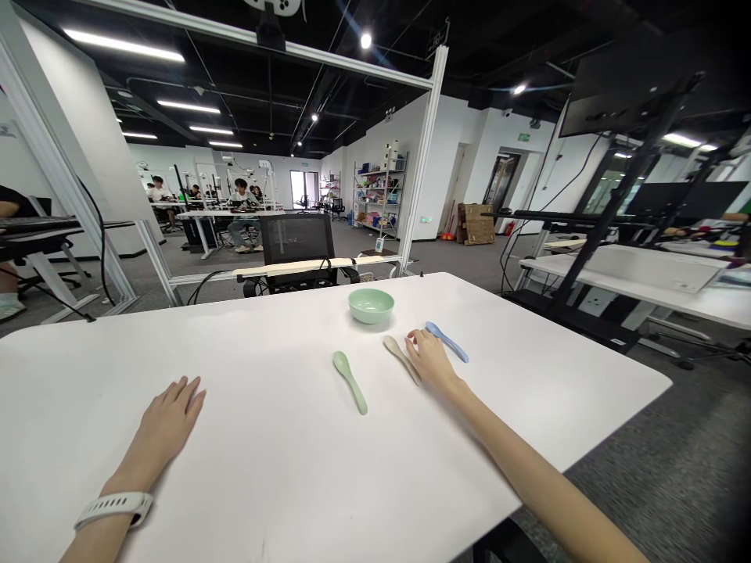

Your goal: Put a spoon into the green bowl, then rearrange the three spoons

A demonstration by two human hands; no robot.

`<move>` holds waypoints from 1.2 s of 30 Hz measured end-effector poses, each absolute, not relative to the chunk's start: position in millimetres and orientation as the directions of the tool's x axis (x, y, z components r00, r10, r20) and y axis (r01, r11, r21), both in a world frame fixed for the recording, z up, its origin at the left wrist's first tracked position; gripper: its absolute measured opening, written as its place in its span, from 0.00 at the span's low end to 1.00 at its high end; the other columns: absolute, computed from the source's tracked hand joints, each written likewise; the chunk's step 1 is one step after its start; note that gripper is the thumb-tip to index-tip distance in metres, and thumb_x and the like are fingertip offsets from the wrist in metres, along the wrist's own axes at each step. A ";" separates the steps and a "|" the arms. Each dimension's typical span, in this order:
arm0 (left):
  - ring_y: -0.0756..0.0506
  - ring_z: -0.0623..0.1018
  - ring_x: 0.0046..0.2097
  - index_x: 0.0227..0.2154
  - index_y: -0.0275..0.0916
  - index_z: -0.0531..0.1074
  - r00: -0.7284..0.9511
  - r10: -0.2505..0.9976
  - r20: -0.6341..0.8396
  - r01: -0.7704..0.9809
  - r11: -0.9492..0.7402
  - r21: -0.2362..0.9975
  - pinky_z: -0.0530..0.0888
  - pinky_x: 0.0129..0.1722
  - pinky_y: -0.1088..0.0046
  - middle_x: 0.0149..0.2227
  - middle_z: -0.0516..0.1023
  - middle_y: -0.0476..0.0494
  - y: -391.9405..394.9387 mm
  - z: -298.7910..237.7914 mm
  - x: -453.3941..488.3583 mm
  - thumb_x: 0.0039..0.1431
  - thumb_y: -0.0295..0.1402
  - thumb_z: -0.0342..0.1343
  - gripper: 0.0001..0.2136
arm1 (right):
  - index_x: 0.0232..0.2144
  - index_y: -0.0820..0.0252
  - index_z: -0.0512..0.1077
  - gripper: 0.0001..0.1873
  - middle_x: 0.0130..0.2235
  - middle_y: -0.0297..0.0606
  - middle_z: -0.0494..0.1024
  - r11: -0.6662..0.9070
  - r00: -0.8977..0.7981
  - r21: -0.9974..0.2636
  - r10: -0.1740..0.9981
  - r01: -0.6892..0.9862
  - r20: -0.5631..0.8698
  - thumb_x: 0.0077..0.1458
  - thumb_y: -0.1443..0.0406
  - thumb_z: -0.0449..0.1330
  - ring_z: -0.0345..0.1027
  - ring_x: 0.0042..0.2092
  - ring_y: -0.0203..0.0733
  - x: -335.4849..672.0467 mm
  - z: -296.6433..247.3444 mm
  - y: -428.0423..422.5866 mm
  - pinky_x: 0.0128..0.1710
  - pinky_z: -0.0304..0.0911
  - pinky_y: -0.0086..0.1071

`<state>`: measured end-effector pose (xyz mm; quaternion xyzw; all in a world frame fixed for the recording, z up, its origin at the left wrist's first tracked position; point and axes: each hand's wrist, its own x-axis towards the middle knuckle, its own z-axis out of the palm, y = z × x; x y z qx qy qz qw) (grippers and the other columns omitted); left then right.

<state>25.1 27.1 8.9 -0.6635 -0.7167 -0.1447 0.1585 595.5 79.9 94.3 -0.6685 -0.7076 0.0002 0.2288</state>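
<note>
My left hand [169,418] rests palm down on the white table [258,461], fingers stretched out, with nothing in it and a pale band on its wrist. My right hand [432,360] is over the table between a beige spoon [400,356] on its left and a blue spoon [450,342] on its right. Its fingers are bent, with a small gap at the thumb, and I see nothing held. The hand hides part of the blue spoon's bowl end. A green spoon [350,382] lies farther left. Behind the spoons stands a light green bowl [371,306].
A metal frame [423,156] rises beyond the table's far edge, with a black mesh chair [298,238] behind it. To the right are another white desk [634,281] and a dark monitor stand [604,227]. People sit at desks in the background.
</note>
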 end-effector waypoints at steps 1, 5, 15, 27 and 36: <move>0.31 0.76 0.67 0.61 0.30 0.76 -0.059 0.905 0.421 0.997 0.070 -0.012 0.71 0.66 0.51 0.64 0.80 0.26 26.5 9.0 24.4 0.68 0.42 0.37 0.32 | 0.55 0.69 0.76 0.21 0.55 0.57 0.81 0.146 -0.043 -0.293 0.943 0.945 0.330 0.75 0.65 0.46 0.74 0.58 0.55 601.9 95.2 86.1 0.60 0.60 0.43; 0.32 0.76 0.67 0.56 0.33 0.80 0.007 0.911 0.412 0.999 0.010 -0.039 0.72 0.66 0.52 0.63 0.81 0.27 24.9 7.9 20.6 0.67 0.39 0.38 0.29 | 0.62 0.67 0.75 0.24 0.64 0.54 0.78 0.266 -0.175 -0.294 0.938 0.918 0.300 0.72 0.70 0.48 0.71 0.65 0.52 624.5 88.0 105.5 0.68 0.59 0.42; 0.33 0.76 0.66 0.62 0.32 0.76 -0.071 0.910 0.408 0.996 0.083 -0.011 0.71 0.67 0.52 0.63 0.80 0.28 29.1 6.2 21.1 0.67 0.43 0.37 0.32 | 0.63 0.70 0.76 0.25 0.68 0.55 0.74 0.292 -0.182 -0.409 0.940 0.865 0.287 0.73 0.69 0.49 0.63 0.73 0.51 637.5 52.3 117.4 0.74 0.55 0.45; 0.30 0.74 0.68 0.64 0.26 0.73 -0.072 0.914 0.398 0.997 0.073 0.014 0.70 0.68 0.50 0.66 0.77 0.24 30.0 3.5 18.7 0.67 0.45 0.34 0.36 | 0.62 0.68 0.78 0.26 0.67 0.55 0.75 0.337 -0.207 -0.441 0.925 0.832 0.318 0.71 0.65 0.49 0.63 0.73 0.55 645.2 42.6 125.7 0.74 0.56 0.48; 0.32 0.73 0.69 0.60 0.31 0.77 -0.023 0.925 0.380 0.998 0.042 -0.041 0.70 0.68 0.51 0.66 0.78 0.27 29.2 3.1 17.6 0.68 0.40 0.37 0.31 | 0.58 0.62 0.79 0.23 0.60 0.53 0.81 0.274 -0.073 -0.544 0.929 0.793 0.363 0.71 0.62 0.50 0.75 0.61 0.54 636.4 63.3 109.8 0.64 0.67 0.47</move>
